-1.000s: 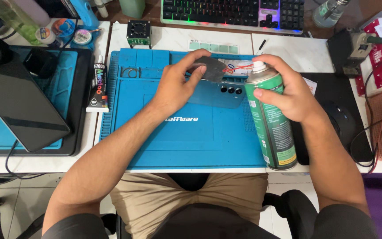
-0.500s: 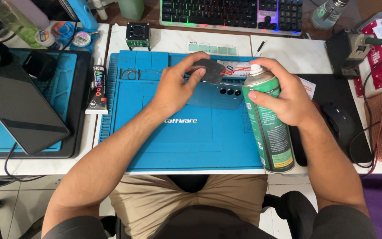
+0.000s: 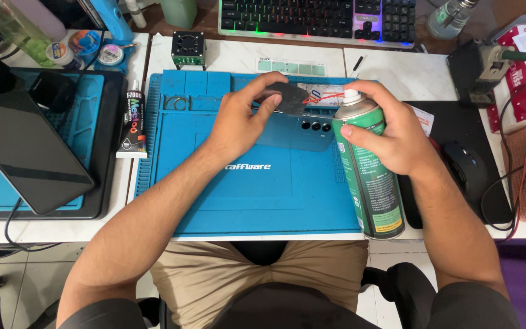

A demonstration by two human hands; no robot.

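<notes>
2 hands at a blue silicone work mat (image 3: 257,201), 1 spray can, 1 phone.

The left hand (image 3: 238,122) covers much of the blue phone (image 3: 302,131), its grip pinching a small dark grey flat piece (image 3: 288,99) over the phone's top; only 3 camera lenses and part of the back show. The right hand (image 3: 391,131) has its grip clenched around the tall green metal spray can (image 3: 374,183), white nozzle up, standing at the mat's right edge on the white surface (image 3: 397,73).
</notes>
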